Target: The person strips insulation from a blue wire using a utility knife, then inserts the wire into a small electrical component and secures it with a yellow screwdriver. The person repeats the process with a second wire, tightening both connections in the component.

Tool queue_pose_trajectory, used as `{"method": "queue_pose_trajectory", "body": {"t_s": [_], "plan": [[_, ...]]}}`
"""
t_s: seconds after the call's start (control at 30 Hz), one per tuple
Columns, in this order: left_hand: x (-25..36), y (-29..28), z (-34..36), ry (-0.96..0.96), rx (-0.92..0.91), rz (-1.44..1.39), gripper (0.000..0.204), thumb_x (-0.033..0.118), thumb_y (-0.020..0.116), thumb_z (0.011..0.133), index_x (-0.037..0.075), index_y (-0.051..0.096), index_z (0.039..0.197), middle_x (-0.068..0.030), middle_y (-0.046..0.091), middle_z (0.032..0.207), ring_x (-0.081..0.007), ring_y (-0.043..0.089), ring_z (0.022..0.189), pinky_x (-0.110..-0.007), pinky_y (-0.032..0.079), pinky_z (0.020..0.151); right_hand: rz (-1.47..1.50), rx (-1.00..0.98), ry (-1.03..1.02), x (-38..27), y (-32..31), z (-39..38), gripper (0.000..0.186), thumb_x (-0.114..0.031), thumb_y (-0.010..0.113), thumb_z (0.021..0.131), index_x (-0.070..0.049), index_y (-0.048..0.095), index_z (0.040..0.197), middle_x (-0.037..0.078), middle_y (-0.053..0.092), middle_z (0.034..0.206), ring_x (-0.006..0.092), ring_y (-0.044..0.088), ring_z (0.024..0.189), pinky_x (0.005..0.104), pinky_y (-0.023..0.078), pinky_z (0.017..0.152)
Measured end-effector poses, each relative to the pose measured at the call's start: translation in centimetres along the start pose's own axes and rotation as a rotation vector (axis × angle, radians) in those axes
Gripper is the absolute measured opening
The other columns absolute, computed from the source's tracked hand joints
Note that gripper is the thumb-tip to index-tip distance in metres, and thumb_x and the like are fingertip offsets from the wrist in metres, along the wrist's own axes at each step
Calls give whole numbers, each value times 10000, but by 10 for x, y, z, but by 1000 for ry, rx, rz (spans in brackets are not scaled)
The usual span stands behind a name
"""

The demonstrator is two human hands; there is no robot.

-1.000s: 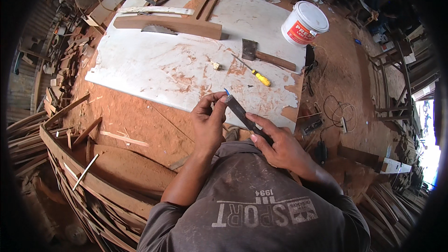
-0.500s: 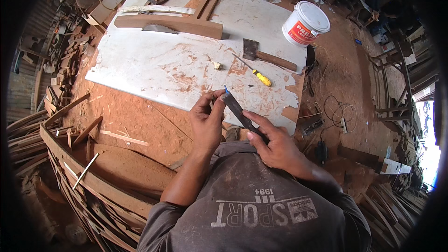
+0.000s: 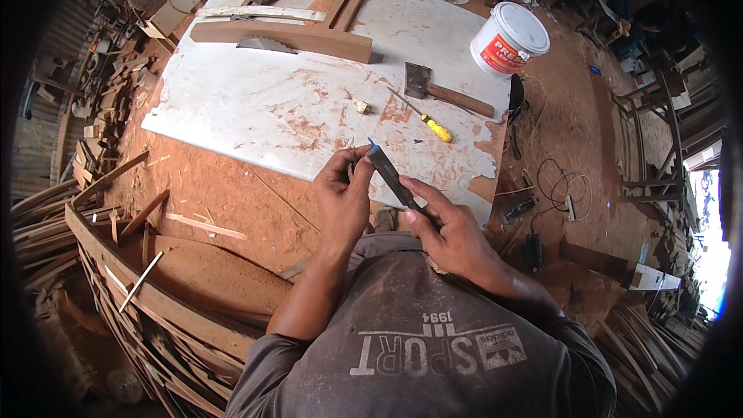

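Note:
My right hand (image 3: pixel 453 236) is closed around the lower end of a dark flat bar (image 3: pixel 391 174) shaped like a file. A pale, rough end (image 3: pixel 437 266) shows below that palm. At the bar's far end, my left hand (image 3: pixel 344 193) is closed, thumb and fingers pinching beside the tip. A slim blue piece (image 3: pixel 372 142) sticks out there; its lower part is hidden. Ahead on the white board (image 3: pixel 232 101) lie a yellow-handled screwdriver (image 3: pixel 435 128), a wooden-handled hatchet (image 3: pixel 457 98) and a small pale lump (image 3: pixel 359 107).
A white lidded bucket (image 3: pixel 511 39) stands at the board's far right. Across its far left are a wooden beam (image 3: pixel 286 40), a toothed blade (image 3: pixel 265 46) and a wooden frame (image 3: pixel 344 4). Wood strips (image 3: pixel 147 340) pile at lower left; a cable (image 3: pixel 569 186) lies right.
The bar's tip and the blue piece have shifted slightly left and up, with both hands still closed. The pale end below my right palm has come into sight.

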State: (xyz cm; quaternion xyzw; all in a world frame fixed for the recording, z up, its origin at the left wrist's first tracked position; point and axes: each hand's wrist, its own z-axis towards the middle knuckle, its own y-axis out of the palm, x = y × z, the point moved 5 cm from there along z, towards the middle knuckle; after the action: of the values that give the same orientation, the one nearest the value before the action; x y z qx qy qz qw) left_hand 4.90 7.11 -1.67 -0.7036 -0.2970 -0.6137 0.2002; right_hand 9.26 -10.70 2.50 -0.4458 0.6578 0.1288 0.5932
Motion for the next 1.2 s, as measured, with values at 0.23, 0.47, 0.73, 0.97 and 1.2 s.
{"method": "queue_pose_trajectory", "body": {"t_s": [0.23,0.47,0.73,0.97,1.2], "plan": [[-23,-9,9,-74,-27,-95,161,90,662,974,-43,713,1049,0,658,859,-43,528,780,-213,422,693,209,-54,118,23,10,14,457,-171,570,1043,-159,483,1491,41,615,696,88,541,547,270,447,535],[-57,3,-27,-159,-287,167,197,172,667,977,-8,734,1018,-48,719,924,-109,609,842,-268,488,805,486,382,313,83,-13,59,520,-198,609,1031,-196,433,1520,22,599,730,88,553,529,263,455,466],[-26,-2,-7,-269,-154,-281,186,89,694,950,-16,666,1101,21,606,850,-19,408,599,-193,290,526,-508,120,122,187,-36,83,549,-275,658,929,-135,491,1432,244,696,994,442,686,910,523,539,806],[-14,6,-12,-282,-210,-333,144,101,686,962,-10,661,1050,26,582,795,-23,403,592,-195,286,519,-602,375,-258,177,-40,96,245,-259,640,968,-58,703,1094,161,705,961,395,666,866,460,530,810],[-2,15,-19,-371,-358,-117,153,171,676,988,18,675,992,51,571,741,-15,431,571,-211,316,506,-79,-261,-182,11,-38,77,432,-405,568,1041,-7,692,928,105,667,782,159,607,741,338,494,694]]}}
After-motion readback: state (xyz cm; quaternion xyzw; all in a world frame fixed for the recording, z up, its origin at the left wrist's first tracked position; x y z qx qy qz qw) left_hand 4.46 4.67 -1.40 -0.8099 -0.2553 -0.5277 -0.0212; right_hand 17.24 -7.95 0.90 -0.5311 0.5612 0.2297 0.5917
